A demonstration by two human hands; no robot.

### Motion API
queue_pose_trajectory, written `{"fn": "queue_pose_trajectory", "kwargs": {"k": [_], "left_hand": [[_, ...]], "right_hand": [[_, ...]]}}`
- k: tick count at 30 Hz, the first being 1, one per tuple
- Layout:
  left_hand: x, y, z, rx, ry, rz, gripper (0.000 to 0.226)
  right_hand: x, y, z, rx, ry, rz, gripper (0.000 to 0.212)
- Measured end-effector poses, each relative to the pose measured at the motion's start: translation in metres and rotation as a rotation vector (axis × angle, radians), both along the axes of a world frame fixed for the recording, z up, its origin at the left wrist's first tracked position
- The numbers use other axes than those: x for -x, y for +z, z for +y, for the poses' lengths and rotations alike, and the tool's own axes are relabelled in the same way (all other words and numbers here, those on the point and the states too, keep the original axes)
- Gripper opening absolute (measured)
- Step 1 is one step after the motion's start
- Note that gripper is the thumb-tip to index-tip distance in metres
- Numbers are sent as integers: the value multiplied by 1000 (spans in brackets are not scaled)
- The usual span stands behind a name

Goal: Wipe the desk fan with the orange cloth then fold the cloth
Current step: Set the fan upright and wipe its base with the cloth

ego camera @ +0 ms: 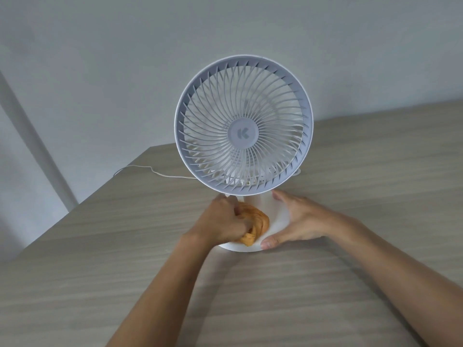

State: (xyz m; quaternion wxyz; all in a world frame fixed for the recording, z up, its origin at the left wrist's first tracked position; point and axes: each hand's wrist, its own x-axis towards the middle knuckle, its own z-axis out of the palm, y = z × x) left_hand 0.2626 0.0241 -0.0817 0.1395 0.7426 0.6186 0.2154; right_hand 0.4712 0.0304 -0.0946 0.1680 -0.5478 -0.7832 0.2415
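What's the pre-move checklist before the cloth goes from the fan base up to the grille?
1. Orange cloth in grip: ok, left hand holds it bunched on the fan base.
2. Base steadied: ok, right hand rests spread against its right edge.
3. Desk fan upright on the table: ok.
4. Blades stopped: ok, they show sharp behind the grille.
5. Power cord clear of the hands: ok, it trails off the back left.
6. Base wiped clean: cannot tell.

A wood-grain table (100, 284) (pale, grey-brown) stands against a plain wall (100, 58).
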Motion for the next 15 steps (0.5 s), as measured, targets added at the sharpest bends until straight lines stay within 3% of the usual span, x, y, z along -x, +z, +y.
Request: {"fn": "queue_pose_trajectory", "kwargs": {"k": [6, 15], "left_hand": [[17, -1, 10, -140, 134, -155, 8], [13, -20, 35, -485, 291, -260, 9]], "right_hand": [[1, -1, 1, -49, 45, 44, 129], [1, -4, 4, -61, 62, 79, 124]]}}
